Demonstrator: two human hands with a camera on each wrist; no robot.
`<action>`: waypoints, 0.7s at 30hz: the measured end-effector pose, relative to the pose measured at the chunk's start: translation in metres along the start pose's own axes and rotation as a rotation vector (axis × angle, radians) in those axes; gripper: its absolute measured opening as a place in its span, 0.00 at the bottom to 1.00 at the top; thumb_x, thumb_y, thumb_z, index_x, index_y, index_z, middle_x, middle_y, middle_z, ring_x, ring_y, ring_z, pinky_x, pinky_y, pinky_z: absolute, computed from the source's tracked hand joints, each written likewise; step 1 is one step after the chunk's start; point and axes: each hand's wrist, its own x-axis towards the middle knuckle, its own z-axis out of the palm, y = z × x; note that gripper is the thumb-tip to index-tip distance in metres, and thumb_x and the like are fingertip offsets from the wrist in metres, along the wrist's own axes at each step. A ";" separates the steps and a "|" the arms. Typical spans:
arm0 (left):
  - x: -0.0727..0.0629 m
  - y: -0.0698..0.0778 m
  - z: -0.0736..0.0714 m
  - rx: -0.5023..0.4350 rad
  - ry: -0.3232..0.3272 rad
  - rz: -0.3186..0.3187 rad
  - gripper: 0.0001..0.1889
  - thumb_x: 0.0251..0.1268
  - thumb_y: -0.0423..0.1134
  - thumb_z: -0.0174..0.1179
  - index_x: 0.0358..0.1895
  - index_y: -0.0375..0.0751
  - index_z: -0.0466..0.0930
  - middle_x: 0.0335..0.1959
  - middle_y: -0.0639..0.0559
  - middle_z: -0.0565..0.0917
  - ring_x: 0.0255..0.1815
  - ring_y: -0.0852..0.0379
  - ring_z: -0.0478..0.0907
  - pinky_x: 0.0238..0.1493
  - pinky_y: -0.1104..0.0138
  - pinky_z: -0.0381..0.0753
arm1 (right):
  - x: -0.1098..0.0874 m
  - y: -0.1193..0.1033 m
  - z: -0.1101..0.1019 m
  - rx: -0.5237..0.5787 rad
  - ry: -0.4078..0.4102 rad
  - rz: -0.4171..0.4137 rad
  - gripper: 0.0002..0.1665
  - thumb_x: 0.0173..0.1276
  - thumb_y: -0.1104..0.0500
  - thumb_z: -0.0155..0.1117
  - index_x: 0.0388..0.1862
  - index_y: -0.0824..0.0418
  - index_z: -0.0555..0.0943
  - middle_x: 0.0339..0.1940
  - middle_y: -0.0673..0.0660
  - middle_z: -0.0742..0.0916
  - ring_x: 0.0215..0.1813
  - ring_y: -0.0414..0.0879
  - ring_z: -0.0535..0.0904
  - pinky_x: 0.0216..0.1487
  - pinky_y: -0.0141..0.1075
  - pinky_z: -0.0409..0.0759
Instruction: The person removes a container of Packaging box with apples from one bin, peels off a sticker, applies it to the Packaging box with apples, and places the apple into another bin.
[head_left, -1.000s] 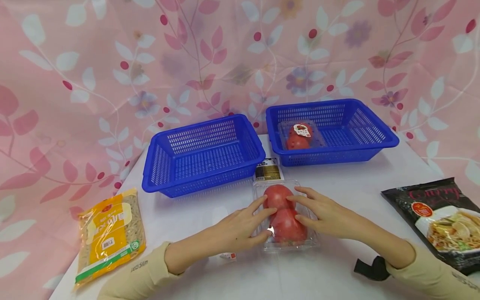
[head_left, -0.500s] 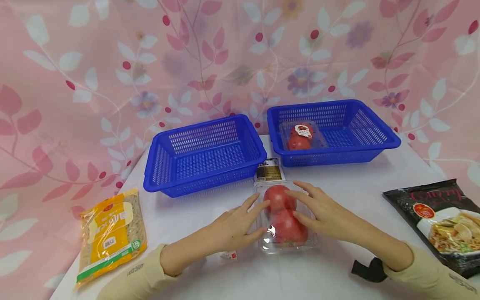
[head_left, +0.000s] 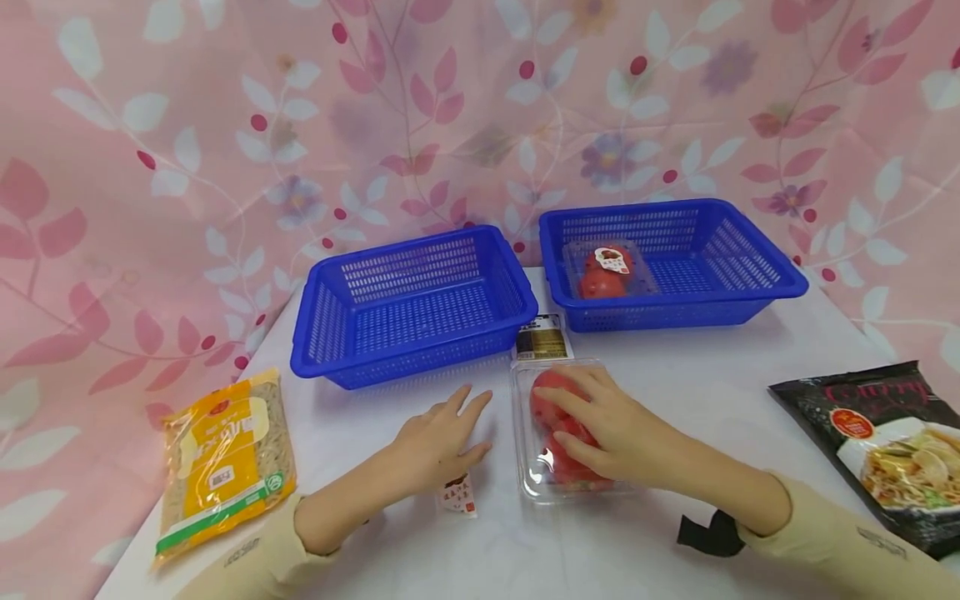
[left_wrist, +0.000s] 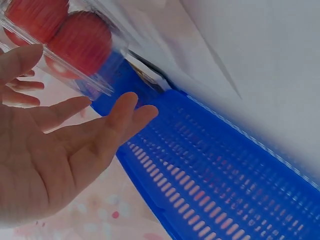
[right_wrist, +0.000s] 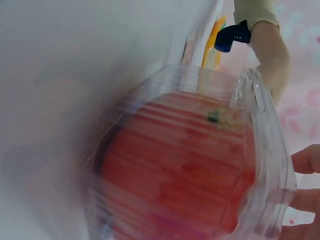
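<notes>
A clear plastic box of tomatoes [head_left: 555, 467] lies on the white table, two red tomatoes showing through its lid. Over its right side is my right hand [head_left: 615, 425], with fingers spread across the lid. The right wrist view has those fingertips [right_wrist: 305, 200] at the top of the box [right_wrist: 175, 165]. To the left of the box, apart from it, my left hand [head_left: 427, 450] has its fingers spread and holds nothing. A small white label with red print [head_left: 457, 497] lies beneath and beside its thumb.
Two blue baskets stand behind: the left basket [head_left: 420, 362] and the right basket [head_left: 675, 312], which holds another tomato box [head_left: 603, 271]. Between them lies a dark-and-white package [head_left: 542, 340]. A yellow grain bag [head_left: 225, 458] is far left, a black noodle bag [head_left: 877, 442] far right.
My left hand has moved left, away from the tomato box, uncovering more of the label. My right hand has shifted left, further over the lid. The box stays in place.
</notes>
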 end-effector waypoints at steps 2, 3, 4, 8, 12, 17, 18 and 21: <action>0.001 -0.007 0.001 0.006 -0.015 -0.020 0.33 0.63 0.53 0.54 0.69 0.46 0.57 0.67 0.38 0.61 0.57 0.38 0.70 0.42 0.46 0.77 | 0.004 -0.004 0.002 -0.012 -0.006 -0.037 0.28 0.60 0.53 0.63 0.60 0.55 0.73 0.62 0.61 0.70 0.63 0.55 0.63 0.50 0.49 0.76; 0.002 -0.010 0.001 0.000 -0.029 -0.031 0.34 0.63 0.53 0.54 0.69 0.46 0.57 0.67 0.37 0.60 0.57 0.38 0.70 0.42 0.46 0.76 | 0.006 -0.006 0.002 -0.016 -0.013 -0.053 0.28 0.60 0.53 0.63 0.60 0.54 0.73 0.62 0.61 0.70 0.63 0.55 0.63 0.51 0.50 0.75; 0.004 -0.014 0.001 -0.011 -0.048 -0.041 0.34 0.63 0.53 0.55 0.69 0.46 0.57 0.67 0.37 0.60 0.57 0.37 0.69 0.42 0.45 0.76 | 0.008 -0.008 0.003 -0.017 -0.024 -0.062 0.28 0.60 0.53 0.62 0.60 0.54 0.73 0.62 0.60 0.70 0.63 0.55 0.62 0.52 0.50 0.74; 0.010 -0.028 0.004 -0.113 -0.131 -0.091 0.34 0.62 0.51 0.56 0.70 0.49 0.56 0.69 0.37 0.56 0.61 0.36 0.64 0.48 0.42 0.71 | 0.014 -0.016 0.008 0.018 -0.086 -0.103 0.29 0.61 0.53 0.61 0.62 0.52 0.71 0.65 0.58 0.68 0.64 0.53 0.61 0.55 0.52 0.71; 0.014 -0.040 0.007 -0.185 -0.187 -0.140 0.36 0.59 0.51 0.59 0.70 0.50 0.56 0.70 0.36 0.52 0.65 0.36 0.58 0.55 0.41 0.64 | 0.018 -0.024 0.014 0.041 -0.122 -0.148 0.29 0.63 0.52 0.59 0.63 0.51 0.69 0.66 0.56 0.67 0.65 0.52 0.61 0.56 0.50 0.70; 0.014 -0.047 0.010 -0.225 -0.223 -0.140 0.38 0.57 0.47 0.62 0.70 0.45 0.56 0.70 0.33 0.51 0.67 0.34 0.54 0.59 0.42 0.60 | 0.024 -0.034 0.021 0.008 -0.147 -0.215 0.29 0.64 0.50 0.57 0.64 0.50 0.68 0.66 0.55 0.67 0.65 0.50 0.61 0.57 0.47 0.70; 0.014 -0.048 0.010 -0.230 -0.226 -0.135 0.38 0.57 0.46 0.62 0.70 0.44 0.56 0.69 0.33 0.52 0.67 0.34 0.53 0.60 0.42 0.59 | 0.025 -0.036 0.022 0.005 -0.158 -0.224 0.29 0.65 0.49 0.57 0.64 0.50 0.68 0.67 0.55 0.67 0.65 0.49 0.60 0.58 0.46 0.70; 0.013 -0.050 0.012 -0.247 -0.227 -0.137 0.38 0.57 0.45 0.63 0.70 0.43 0.55 0.69 0.33 0.51 0.67 0.35 0.52 0.60 0.43 0.58 | 0.027 -0.041 0.025 0.007 -0.207 -0.237 0.29 0.66 0.48 0.56 0.65 0.50 0.67 0.67 0.54 0.66 0.66 0.49 0.59 0.59 0.46 0.68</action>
